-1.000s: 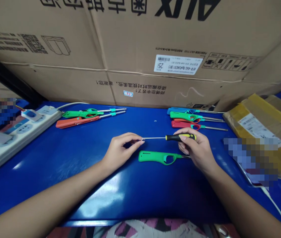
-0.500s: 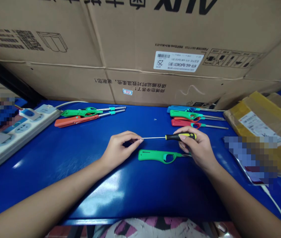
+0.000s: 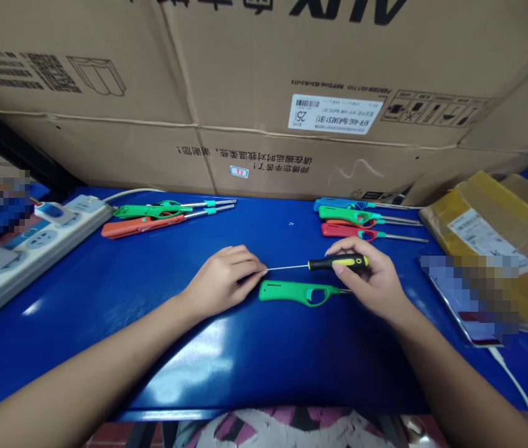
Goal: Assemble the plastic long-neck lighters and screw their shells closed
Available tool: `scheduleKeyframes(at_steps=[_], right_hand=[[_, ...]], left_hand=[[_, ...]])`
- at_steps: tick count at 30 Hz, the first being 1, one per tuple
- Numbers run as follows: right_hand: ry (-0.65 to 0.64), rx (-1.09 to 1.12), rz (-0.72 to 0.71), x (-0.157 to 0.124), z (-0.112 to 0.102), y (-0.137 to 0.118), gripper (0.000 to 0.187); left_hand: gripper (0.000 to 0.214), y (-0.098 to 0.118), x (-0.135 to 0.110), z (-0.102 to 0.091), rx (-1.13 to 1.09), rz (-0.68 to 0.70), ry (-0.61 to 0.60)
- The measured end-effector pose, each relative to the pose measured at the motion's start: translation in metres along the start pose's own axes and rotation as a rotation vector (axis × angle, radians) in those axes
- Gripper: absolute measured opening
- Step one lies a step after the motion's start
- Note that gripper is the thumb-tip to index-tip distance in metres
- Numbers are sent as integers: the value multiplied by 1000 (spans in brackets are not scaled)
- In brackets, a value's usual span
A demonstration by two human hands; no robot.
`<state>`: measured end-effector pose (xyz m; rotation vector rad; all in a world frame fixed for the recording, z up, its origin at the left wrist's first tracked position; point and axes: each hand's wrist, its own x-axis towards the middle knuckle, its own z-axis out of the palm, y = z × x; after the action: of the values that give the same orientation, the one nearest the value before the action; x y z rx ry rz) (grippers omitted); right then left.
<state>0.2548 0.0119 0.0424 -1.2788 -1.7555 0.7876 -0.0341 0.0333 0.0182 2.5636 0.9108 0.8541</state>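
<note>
My right hand (image 3: 375, 277) grips the black and yellow handle of a screwdriver (image 3: 338, 262), whose thin shaft points left. At the shaft's tip, the thumb and fingers of my left hand (image 3: 226, 277) are pinched together; whatever lies between them is too small and hidden to make out. Just below the shaft, a green long-necked lighter (image 3: 291, 291) lies flat on the blue table (image 3: 254, 361), its trigger loop and metal tube toward the right. The tube's far end is hidden behind my right hand.
Green and orange lighters (image 3: 145, 225) lie at the back left, beside a white power strip (image 3: 40, 239). More lighters (image 3: 345, 231) lie at the back right. A taped carton (image 3: 487, 230) and a phone (image 3: 464, 311) with a cable are rightmost. A large cardboard box (image 3: 245, 81) stands behind.
The screwdriver's shaft has dropped slightly toward the green lighter and now tilts a little, tip lower. My left fingers have drawn closer together and lower at its tip.
</note>
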Motion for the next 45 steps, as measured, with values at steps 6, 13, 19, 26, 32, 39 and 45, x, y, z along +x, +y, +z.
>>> scheduleKeyframes(at_steps=[6, 13, 19, 26, 32, 39, 45], right_hand=[[107, 226, 75, -3, 5, -11, 18], [165, 359, 71, 0, 9, -19, 26], [173, 228, -2, 4, 8, -45, 27], [241, 465, -76, 14, 30, -56, 23], [273, 546, -157, 8, 38, -32, 14], [275, 562, -157, 6, 39, -29, 14], [277, 552, -166, 6, 40, -24, 13]], left_hand=[[17, 1, 1, 1, -34, -8, 17], [29, 4, 0, -1, -35, -56, 12], [13, 6, 1, 2, -162, -26, 97], [7, 14, 1, 5, -274, -61, 189], [5, 15, 1, 6, -288, -41, 207], [5, 15, 2, 7, -288, -43, 192], [5, 14, 1, 8, -282, -35, 167]])
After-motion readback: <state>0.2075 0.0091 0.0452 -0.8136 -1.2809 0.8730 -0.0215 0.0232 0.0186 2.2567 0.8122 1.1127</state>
